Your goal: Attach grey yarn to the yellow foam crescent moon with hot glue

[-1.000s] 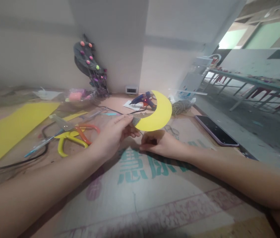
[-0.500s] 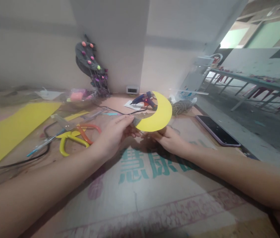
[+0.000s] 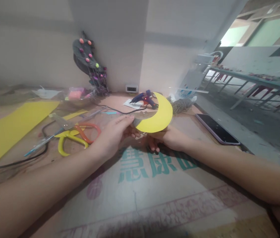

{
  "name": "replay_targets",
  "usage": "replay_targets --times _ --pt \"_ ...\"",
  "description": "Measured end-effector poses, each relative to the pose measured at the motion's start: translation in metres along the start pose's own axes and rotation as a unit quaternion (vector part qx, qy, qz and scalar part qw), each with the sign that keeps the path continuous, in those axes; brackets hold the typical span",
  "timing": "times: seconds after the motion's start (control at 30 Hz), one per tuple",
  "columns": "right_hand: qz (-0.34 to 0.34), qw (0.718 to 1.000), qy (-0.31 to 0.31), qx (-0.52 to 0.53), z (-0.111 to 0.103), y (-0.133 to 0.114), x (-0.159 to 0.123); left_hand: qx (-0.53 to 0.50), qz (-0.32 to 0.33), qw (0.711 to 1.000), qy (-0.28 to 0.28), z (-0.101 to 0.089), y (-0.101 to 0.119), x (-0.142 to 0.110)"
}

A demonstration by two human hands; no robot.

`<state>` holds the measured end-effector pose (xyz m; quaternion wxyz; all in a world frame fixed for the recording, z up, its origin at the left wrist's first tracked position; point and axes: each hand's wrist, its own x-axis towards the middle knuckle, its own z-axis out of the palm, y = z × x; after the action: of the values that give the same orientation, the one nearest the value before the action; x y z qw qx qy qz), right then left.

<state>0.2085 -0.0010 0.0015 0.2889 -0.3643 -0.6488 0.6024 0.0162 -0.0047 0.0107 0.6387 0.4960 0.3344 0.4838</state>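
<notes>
A yellow crescent-moon cutout [image 3: 163,115] is held up in the middle of the head view. My left hand [image 3: 118,130] pinches its lower left tip, where grey yarn [image 3: 136,122] is wound around the end. Just below and behind the crescent is my right hand [image 3: 173,138], with its fingers curled and partly hidden by the cutout. Two of its fingertips show under the lower edge; whatever the thumb and index finger grip is out of sight.
Behind the crescent, a blue glue gun [image 3: 142,98] rests on white paper. Scissors [image 3: 76,132] and a yellow sheet [image 3: 13,129] lie left. A yarn bundle [image 3: 181,105] and phone [image 3: 216,129] are at right. A grey decorated moon [image 3: 85,58] leans against the wall by a small digital display [image 3: 132,88].
My right hand has moved from in front of the crescent's lower edge to under and behind it, its fingertips now pointing down. The left hand keeps its pinch, and the crescent has barely moved.
</notes>
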Motion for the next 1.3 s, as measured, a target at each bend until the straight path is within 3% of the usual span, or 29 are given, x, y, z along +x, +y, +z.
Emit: replay_targets --times 0.1,0.47,0.63,0.73,0.9,1.07,1.3 --pt "-0.003 1.000 -0.004 0.019 0.000 0.000 0.000 0.010 0.012 1.000 0.004 -0.001 0.000 0.001" --pt "0.022 0.992 0.038 -0.119 0.002 -0.002 0.001 0.019 0.005 1.000 0.009 -0.004 0.000 0.001" --pt "-0.073 0.945 0.093 -0.304 0.008 -0.003 -0.001 0.015 0.009 1.000 0.001 -0.005 -0.003 0.002" --pt "-0.074 0.924 0.091 -0.363 0.010 -0.002 -0.002 0.004 0.007 1.000 0.002 -0.004 -0.003 0.001" --pt "-0.010 0.928 0.054 -0.370 0.006 -0.005 -0.003 -0.011 0.024 1.000 0.013 -0.005 0.003 0.003" --pt "0.033 0.911 0.067 -0.405 0.005 -0.012 -0.007 -0.028 0.043 0.999 0.007 -0.008 0.007 0.006" --pt "-0.002 0.916 0.049 -0.399 -0.009 -0.012 -0.004 -0.038 0.042 0.998 0.008 -0.007 0.006 0.005"
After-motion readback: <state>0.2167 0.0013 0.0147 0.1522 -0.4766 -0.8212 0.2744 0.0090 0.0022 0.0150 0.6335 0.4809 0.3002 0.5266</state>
